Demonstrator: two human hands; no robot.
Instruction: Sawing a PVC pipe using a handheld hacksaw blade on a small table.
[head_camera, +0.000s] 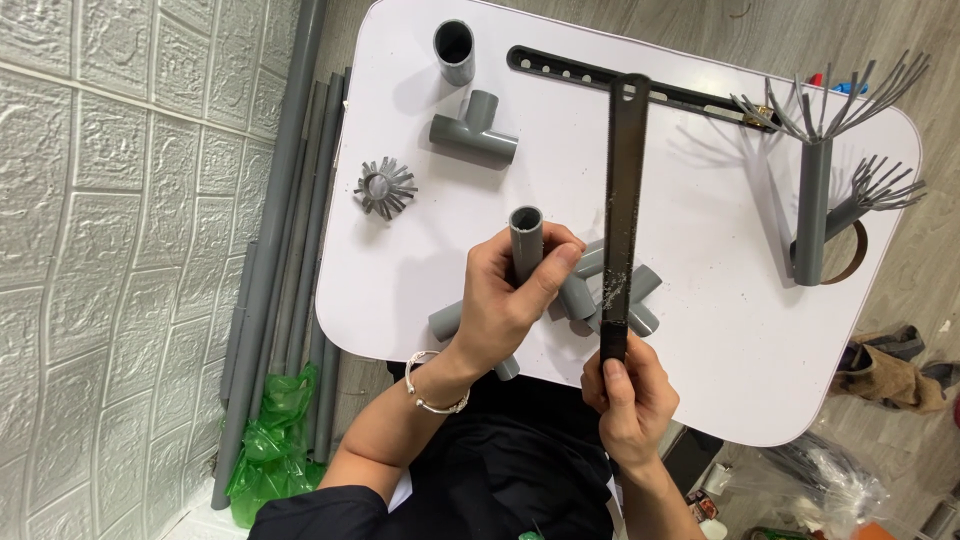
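L hand (505, 300) hides pipe (527, 240) base; saw (622, 220) teeth unclear.

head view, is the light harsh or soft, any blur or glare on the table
Head view: soft, even light; the comb-cut pipes and tee fitting cast faint shadows on the white table, which shows no strong glare; the left hand, right hand and black blade look sharp; frame edges bend slightly.

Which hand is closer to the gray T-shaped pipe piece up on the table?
Left. The left hand sits just below the T-shaped pipe piece; the right hand is lower and off to the side.
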